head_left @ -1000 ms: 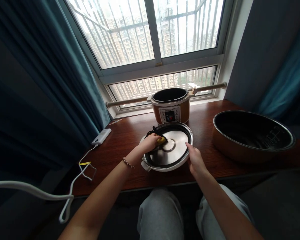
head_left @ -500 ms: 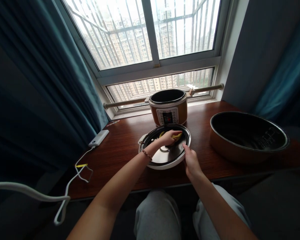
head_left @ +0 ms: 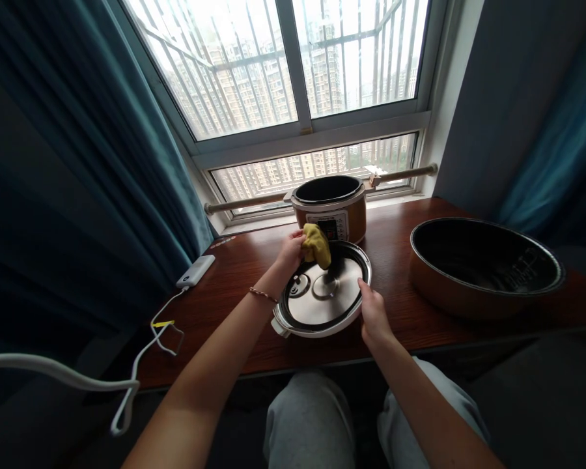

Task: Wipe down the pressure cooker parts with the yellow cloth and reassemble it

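Pinched in my left hand [head_left: 292,253] is a yellow cloth [head_left: 316,246], bunched up and hanging above the far left rim of a round pressure cooker lid [head_left: 339,299]. The lid has its metal inner face up, with a black sealing ring and a white outer rim. My right hand [head_left: 375,312] is closed on the lid's right edge, thumb on top and fingers underneath, mostly hidden. Just behind the lid stands the electric pressure cooker [head_left: 355,218], brown with a control panel partly covered by the cloth, its top uncovered.
A large dark-lined inner pot [head_left: 434,280] stands on the right of the brown wooden table [head_left: 234,280]. At the left lie a white power bank [head_left: 195,270] and its white cable [head_left: 139,358]. A barred window and a rod are behind the cooker.
My left hand has moved left and lifted off the lid's inner face with the yellow cloth. The lid has turned, its white handle now lower at the left. My right hand keeps its hold.
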A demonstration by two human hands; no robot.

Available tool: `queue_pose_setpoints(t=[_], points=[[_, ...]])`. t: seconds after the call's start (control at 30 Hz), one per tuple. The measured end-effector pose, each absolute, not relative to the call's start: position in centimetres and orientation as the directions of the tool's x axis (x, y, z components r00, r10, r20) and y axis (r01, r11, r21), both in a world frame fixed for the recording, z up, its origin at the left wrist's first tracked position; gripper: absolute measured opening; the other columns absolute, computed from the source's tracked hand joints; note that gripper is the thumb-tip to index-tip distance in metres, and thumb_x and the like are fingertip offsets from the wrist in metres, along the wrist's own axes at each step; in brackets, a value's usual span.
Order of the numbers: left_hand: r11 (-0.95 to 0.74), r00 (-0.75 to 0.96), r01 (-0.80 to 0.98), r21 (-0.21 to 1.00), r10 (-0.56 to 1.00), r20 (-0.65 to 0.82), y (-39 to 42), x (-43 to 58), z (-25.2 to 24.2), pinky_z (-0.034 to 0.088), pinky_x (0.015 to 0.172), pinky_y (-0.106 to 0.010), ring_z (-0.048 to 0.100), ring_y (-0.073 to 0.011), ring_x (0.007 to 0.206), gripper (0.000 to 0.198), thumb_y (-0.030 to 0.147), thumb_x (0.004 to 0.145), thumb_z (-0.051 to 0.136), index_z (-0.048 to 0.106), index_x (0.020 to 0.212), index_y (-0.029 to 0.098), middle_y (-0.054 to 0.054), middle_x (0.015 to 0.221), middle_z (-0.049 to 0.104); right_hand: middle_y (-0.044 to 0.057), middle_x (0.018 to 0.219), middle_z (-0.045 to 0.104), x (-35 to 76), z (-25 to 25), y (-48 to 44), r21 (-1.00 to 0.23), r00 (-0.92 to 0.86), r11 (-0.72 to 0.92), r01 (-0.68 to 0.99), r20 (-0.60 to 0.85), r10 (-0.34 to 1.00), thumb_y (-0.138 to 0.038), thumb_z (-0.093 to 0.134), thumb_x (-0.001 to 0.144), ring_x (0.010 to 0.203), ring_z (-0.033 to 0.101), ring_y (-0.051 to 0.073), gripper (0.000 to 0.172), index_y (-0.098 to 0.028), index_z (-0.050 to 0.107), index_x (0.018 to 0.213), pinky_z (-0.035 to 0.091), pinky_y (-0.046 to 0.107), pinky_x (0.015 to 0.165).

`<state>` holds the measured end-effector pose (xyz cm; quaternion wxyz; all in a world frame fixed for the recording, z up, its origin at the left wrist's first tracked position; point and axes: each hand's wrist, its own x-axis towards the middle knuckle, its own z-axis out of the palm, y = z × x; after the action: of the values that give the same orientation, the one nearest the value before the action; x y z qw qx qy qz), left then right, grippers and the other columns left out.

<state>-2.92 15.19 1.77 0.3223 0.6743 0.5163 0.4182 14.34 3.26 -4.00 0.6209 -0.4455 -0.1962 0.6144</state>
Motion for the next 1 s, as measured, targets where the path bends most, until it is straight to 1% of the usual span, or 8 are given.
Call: queue_pose_setpoints(t=[0.07,0.13,0.23,0.33,0.53,0.77,0.87,1.0], points=[[-0.321,0.083,0.501,0.804,0.942,0.325,15.4,-3.9,1.6,0.043,0.087,-0.037,0.053,-0.02,0.1,0.033,0.017,0.085,0.035,0.051,0.114,0.014,-0.012,0.11,0.055,0.002,0.073,0.07,14.4,-3.9,3.2,-0.794,0.171,-0.151,-0.589,-0.305,0.937,-0.039,0.064,0.07,0.076,0.065,0.016,0.031,-0.013,0.064,0.085,0.05,0.022,0.068],[-0.384,0.151,0.577,0.72,0.917,0.368,14.9,-4.4,1.0,0.038,0.094,-0.037,0.047,-0.0211,0.107,0.03,0.014,0.081,0.043,0.058,0.106,0.017,-0.009,0.114,0.054,0.002,0.073,0.07,14.4,-3.8,3.3,-0.789,0.17,-0.154,-0.594,-0.311,0.935,-0.039,0.064,0.07,0.075,0.065,0.017,0.031,-0.013,0.064,0.085,0.05,0.022,0.066],[-0.462,0.332,0.66,0.592,0.887,0.322,13.7,-5.3,-0.5,0.036,0.095,-0.035,0.046,-0.0216,0.103,0.023,0.008,0.069,0.056,0.066,0.086,0.019,-0.007,0.105,0.06,0.003,0.075,0.07,14.4,-3.7,3.4,-0.78,0.164,-0.157,-0.606,-0.316,0.934,-0.037,0.064,0.07,0.076,0.065,0.017,0.031,-0.012,0.064,0.088,0.05,0.022,0.064],[-0.487,0.413,0.725,0.487,0.873,0.259,13.0,-6.9,-1.1,0.037,0.092,-0.035,0.048,-0.022,0.094,0.015,0.007,0.066,0.059,0.067,0.072,0.019,-0.008,0.091,0.063,0.003,0.079,0.071,14.5,-3.7,3.5,-0.771,0.157,-0.159,-0.617,-0.318,0.935,-0.036,0.064,0.07,0.077,0.065,0.017,0.03,-0.012,0.064,0.09,0.051,0.022,0.065],[-0.45,0.385,0.826,0.34,0.89,0.243,12.5,-11.7,-0.1,0.036,0.089,-0.037,0.048,-0.021,0.09,0.02,0.011,0.069,0.052,0.069,0.078,0.015,-0.007,0.094,0.066,0.004,0.078,0.071,14.6,-4.0,3.6,-0.771,0.156,-0.159,-0.617,-0.318,0.935,-0.037,0.066,0.068,0.077,0.065,0.017,0.032,-0.012,0.064,0.087,0.051,0.022,0.066],[-0.37,0.292,0.876,0.308,0.917,0.271,7.8,-14.4,-1.0,0.043,0.082,-0.039,0.053,-0.0206,0.08,0.036,0.008,0.066,0.043,0.069,0.09,0.018,-0.006,0.097,0.068,0.004,0.083,0.071,14.1,-3.9,3.6,-0.735,0.17,-0.141,-0.663,-0.332,0.928,-0.038,0.065,0.068,0.08,0.065,0.018,0.033,-0.012,0.064,0.09,0.052,0.023,0.07],[-0.315,0.21,0.892,0.324,0.923,0.321,5.2,-14.3,-1.9,0.045,0.08,-0.035,0.052,-0.0204,0.083,0.039,0.008,0.069,0.04,0.067,0.095,0.018,-0.006,0.101,0.067,0.005,0.084,0.071,14.0,-3.8,3.5,-0.714,0.158,-0.142,-0.685,-0.336,0.929,-0.036,0.065,0.068,0.081,0.065,0.018,0.033,-0.012,0.064,0.09,0.052,0.024,0.073],[-0.265,0.122,0.894,0.362,0.92,0.371,2.0,-13.3,-3.2,0.045,0.086,-0.036,0.053,-0.021,0.094,0.042,0.006,0.075,0.035,0.064,0.103,0.018,-0.006,0.109,0.063,0.005,0.084,0.071,14.1,-3.5,3.4,-0.697,0.156,-0.139,-0.703,-0.343,0.926,-0.033,0.065,0.069,0.082,0.065,0.018,0.03,-0.012,0.064,0.09,0.053,0.024,0.074]])
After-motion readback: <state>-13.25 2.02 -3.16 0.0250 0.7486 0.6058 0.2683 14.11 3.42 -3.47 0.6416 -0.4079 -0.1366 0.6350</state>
